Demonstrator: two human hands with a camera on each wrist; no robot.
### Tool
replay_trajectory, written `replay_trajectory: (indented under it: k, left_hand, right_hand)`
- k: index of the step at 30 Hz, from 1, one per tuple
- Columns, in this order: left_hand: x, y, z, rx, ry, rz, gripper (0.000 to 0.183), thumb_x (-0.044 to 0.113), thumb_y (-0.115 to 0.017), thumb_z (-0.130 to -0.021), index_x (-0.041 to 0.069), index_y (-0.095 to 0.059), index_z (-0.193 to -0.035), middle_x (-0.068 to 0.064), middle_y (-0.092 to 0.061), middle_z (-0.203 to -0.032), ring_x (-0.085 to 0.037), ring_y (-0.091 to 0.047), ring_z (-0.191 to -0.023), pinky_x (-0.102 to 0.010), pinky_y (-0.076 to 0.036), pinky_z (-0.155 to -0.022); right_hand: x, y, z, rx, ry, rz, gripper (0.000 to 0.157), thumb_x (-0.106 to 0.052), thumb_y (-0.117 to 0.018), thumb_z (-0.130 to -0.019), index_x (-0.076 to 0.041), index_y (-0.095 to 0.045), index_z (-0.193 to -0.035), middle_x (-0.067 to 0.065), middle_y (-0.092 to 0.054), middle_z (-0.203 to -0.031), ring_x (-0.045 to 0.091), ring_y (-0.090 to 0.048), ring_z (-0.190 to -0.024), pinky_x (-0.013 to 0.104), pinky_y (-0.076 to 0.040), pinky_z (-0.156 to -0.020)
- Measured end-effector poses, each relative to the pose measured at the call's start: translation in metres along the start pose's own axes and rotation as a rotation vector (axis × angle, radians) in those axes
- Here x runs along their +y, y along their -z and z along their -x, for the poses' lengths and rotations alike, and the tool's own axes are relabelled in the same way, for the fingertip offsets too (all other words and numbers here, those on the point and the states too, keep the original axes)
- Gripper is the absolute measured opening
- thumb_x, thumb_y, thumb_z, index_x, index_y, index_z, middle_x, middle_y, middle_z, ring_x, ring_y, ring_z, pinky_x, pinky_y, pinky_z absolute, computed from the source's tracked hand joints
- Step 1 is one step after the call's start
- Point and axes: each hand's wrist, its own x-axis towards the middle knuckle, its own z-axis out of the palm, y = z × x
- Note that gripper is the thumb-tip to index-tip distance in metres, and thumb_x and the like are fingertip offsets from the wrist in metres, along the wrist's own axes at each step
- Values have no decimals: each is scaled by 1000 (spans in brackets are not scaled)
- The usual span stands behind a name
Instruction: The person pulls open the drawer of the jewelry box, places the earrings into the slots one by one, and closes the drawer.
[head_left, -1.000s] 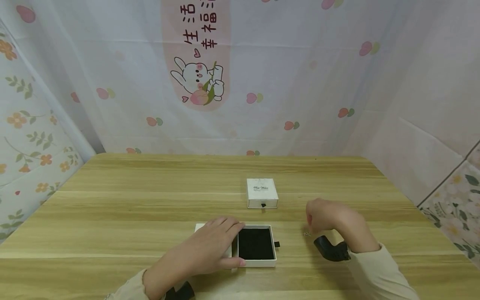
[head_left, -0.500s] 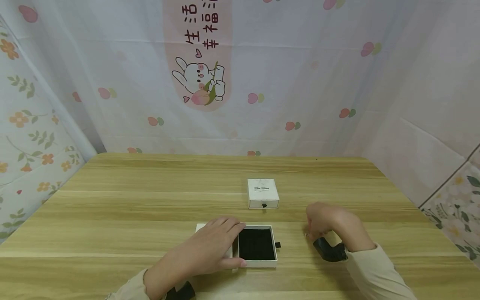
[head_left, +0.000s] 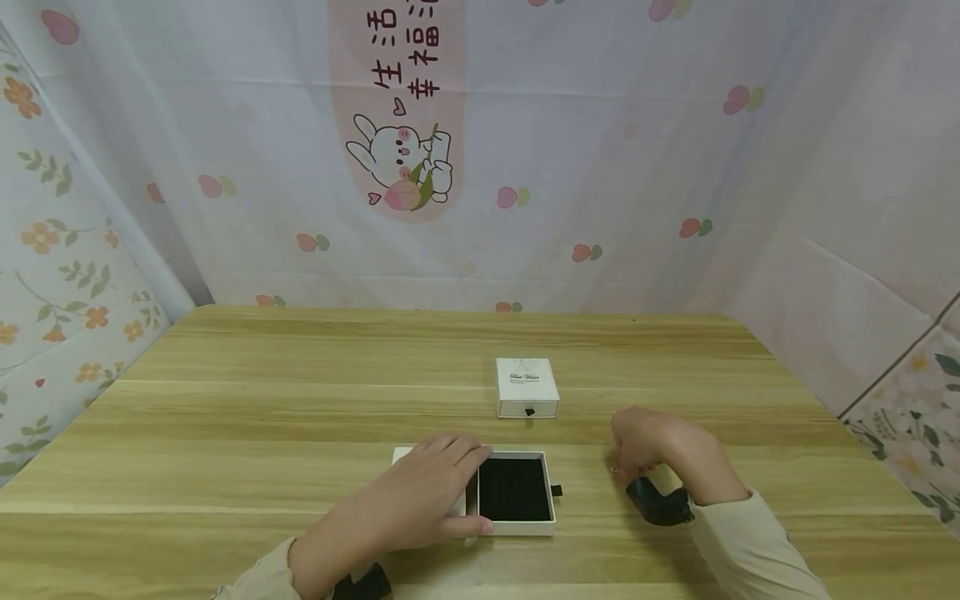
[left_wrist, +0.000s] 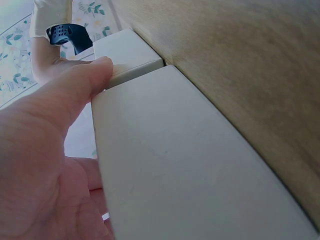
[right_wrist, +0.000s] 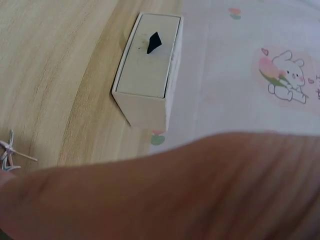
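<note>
My left hand (head_left: 423, 496) grips a white drawer-style jewelry box, thumb along its near side and fingers over the far side. The drawer (head_left: 516, 528) is slid out to the right, showing a black lining (head_left: 513, 490) and a small black pull tab (head_left: 557, 491). In the left wrist view my thumb lies where the drawer meets the sleeve (left_wrist: 165, 150). To the right, my right hand (head_left: 652, 442) has its fingertips down at the tabletop, pinching a small silver star-shaped earring (right_wrist: 9, 150) with a thin straight post. Most of that hand's fingers are hidden.
A second white box (head_left: 527, 386) with printed lettering and a black tab stands shut behind the first one. Both boxes are on a wood-grain table (head_left: 300, 367). A patterned cloth (head_left: 570, 167) hangs behind the far edge.
My right hand has come slightly down over the small silver pieces that lay beside its fingertips; only a glint shows there now. The left hand and both boxes have stayed put.
</note>
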Motion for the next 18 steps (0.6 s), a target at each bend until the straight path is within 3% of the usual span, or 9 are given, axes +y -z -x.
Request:
replay_trajectory:
  k: [11, 14, 18]
  left_hand:
    - [-1, -1, 0, -1, -4, -7, 72, 58, -51, -86, 6, -45, -135, -5, -50, -133, -24, -45, -125, -41, -38, -104]
    - [-1, -2, 0, 0, -4, -11, 72, 58, -51, -86, 6, -45, -135, -5, -50, -133, -24, -45, -125, -41, -38, -104]
    - [-1, -2, -1, -6, -2, -4, 73, 59, -51, -86, 6, -45, -135, -5, -50, -133, -24, -44, -125, -41, -37, -105]
  right_hand:
    - [2, 1, 0, 43, 30, 10, 34, 10, -60, -62, -13, -43, -44, -9, -32, -43, 6, -25, -44, 18, -20, -44]
    - [2, 2, 1, 53, 35, 18, 34, 9, -61, -63, -14, -44, -44, -9, -31, -45, 6, -23, -45, 18, -20, -45]
    - [1, 4, 4, 68, 64, 43, 42, 9, -56, -69, -17, -33, -45, -10, -20, -47, 7, -14, -47, 19, -14, -45]
